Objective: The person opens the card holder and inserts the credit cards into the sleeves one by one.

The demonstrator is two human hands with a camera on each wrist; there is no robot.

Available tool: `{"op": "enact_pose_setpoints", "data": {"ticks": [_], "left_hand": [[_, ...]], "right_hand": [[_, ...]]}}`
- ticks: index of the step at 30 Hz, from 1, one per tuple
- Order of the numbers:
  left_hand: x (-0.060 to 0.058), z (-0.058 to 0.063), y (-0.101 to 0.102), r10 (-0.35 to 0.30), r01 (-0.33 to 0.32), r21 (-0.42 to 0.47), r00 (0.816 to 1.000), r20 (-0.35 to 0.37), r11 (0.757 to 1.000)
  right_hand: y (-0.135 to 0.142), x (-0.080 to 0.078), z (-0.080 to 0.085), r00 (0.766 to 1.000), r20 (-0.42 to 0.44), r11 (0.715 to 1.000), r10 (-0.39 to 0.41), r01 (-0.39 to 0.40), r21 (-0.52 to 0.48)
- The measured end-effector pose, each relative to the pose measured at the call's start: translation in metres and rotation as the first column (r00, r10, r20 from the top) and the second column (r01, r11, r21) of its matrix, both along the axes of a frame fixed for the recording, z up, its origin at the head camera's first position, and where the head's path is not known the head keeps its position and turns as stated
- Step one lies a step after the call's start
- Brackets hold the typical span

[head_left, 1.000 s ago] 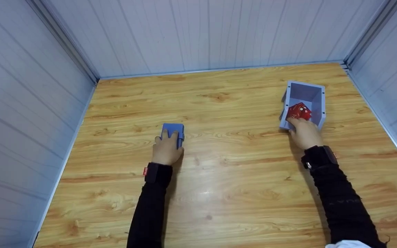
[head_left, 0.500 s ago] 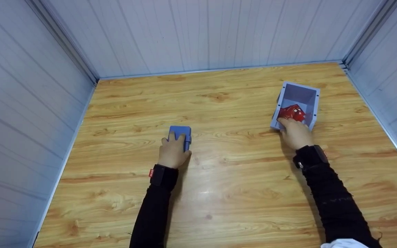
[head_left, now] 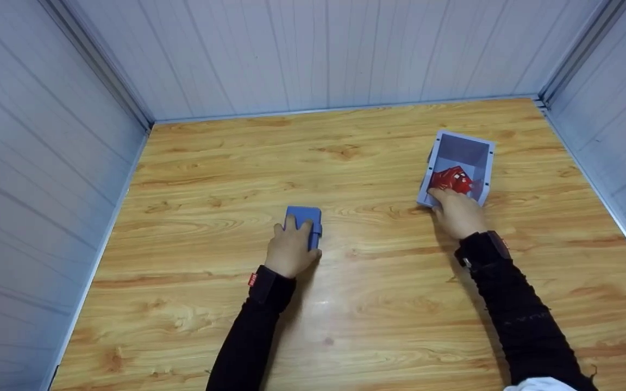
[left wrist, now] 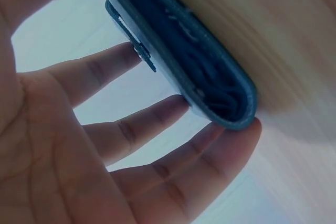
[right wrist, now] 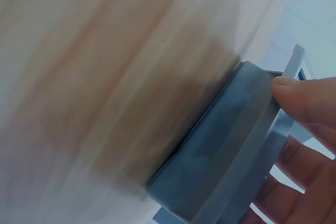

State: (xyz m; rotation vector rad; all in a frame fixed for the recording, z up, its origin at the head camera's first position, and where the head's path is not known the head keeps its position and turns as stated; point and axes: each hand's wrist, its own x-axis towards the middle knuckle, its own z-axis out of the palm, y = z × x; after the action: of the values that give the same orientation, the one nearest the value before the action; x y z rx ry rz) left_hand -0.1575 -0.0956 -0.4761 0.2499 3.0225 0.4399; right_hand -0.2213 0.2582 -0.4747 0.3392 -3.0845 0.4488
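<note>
My left hand lies over a blue wallet on the wooden table, thumb at its right edge and fingers spread across it to the left edge. In the left wrist view the fingertips press the face and end of the wallet, which has a strap tab and an open folded side. Off to the right, my right hand pinches the near rim of a grey plastic box, fingers inside and thumb outside. A shiny red packet lies in the box. The right wrist view shows the thumb on the rim of the box.
The wood-grain table meets a ribbed white panel wall at the back. Similar panels stand along the left and right sides. Wallet and box are apart, with tabletop between them.
My left hand has slid the wallet rightward and slightly nearer me. My right hand has shifted the box leftward, with the red packet still inside.
</note>
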Motion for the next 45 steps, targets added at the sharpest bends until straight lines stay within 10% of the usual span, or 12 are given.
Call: {"op": "enact_pose_setpoints", "data": {"ticks": [45], "left_hand": [[0.02, -0.001, 0.069, -0.132, 0.126, -0.136, 0.991, -0.032, 0.983]], "right_hand": [[-0.042, 0.024, -0.005, 0.994, -0.029, 0.994, 0.102, -0.103, -0.046]]}}
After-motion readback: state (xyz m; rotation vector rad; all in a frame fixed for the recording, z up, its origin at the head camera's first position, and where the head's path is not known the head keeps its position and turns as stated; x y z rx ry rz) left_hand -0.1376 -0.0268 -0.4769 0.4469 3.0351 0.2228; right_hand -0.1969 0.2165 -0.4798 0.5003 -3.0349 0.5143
